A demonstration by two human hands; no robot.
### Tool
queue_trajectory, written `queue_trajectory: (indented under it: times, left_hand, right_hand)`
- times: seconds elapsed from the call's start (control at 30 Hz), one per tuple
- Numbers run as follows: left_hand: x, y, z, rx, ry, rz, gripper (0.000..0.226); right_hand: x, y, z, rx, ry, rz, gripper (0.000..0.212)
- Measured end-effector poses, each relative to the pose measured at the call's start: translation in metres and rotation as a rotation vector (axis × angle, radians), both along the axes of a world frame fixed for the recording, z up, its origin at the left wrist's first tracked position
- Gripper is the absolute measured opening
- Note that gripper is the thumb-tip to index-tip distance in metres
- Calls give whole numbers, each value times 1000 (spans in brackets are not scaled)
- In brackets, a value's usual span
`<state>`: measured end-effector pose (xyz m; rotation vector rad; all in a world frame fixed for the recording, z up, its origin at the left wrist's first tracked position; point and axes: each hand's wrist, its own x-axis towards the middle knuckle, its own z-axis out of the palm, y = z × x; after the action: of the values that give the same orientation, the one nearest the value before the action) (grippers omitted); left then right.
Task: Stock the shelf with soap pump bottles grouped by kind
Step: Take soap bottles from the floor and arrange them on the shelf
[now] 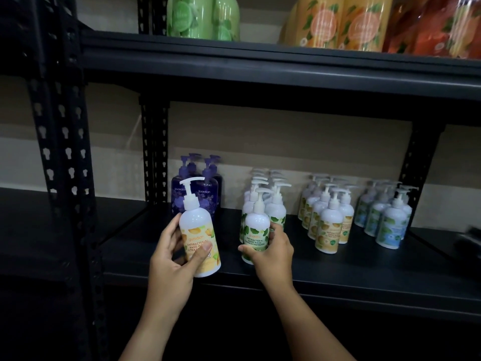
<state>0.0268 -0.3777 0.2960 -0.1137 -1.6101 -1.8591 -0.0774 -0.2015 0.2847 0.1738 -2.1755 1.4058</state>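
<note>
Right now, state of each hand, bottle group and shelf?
Left hand: grips yellow bottle, upright, off the shelf.
Right hand: grips green bottle, standing at front of green group.
Purple group: upright, rear left.
Yellow group: upright, in rows.
Blue group: upright, in rows.
Shelf: partly stocked.

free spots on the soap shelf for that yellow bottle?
Bare shelf in front of the yellow-label group; bare strip between the purple bottles and green-label group. Gaps between the three white groups are tight.
</note>
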Motion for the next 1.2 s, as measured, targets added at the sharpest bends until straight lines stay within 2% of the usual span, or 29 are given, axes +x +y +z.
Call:
queue_trajectory:
  times: [0.17,0.43,0.77,1.2]
  left_hand:
    - [-1,6,-2,-9,-12,-17,79]
    - [-2,14,0,-10,-8,-17,78]
    - [-6,23,-1,-14,-8,-30,75]
    - [-7,23,-2,-17,-11,-42,76]
  right_hand:
    - [-6,9,2,17,-45,-46,79]
    - [-8,10,4,-8,-102,-94,76]
    - [-4,7,5,101,-169,-164,83]
    - [1,6,7,105,-195,-193,73]
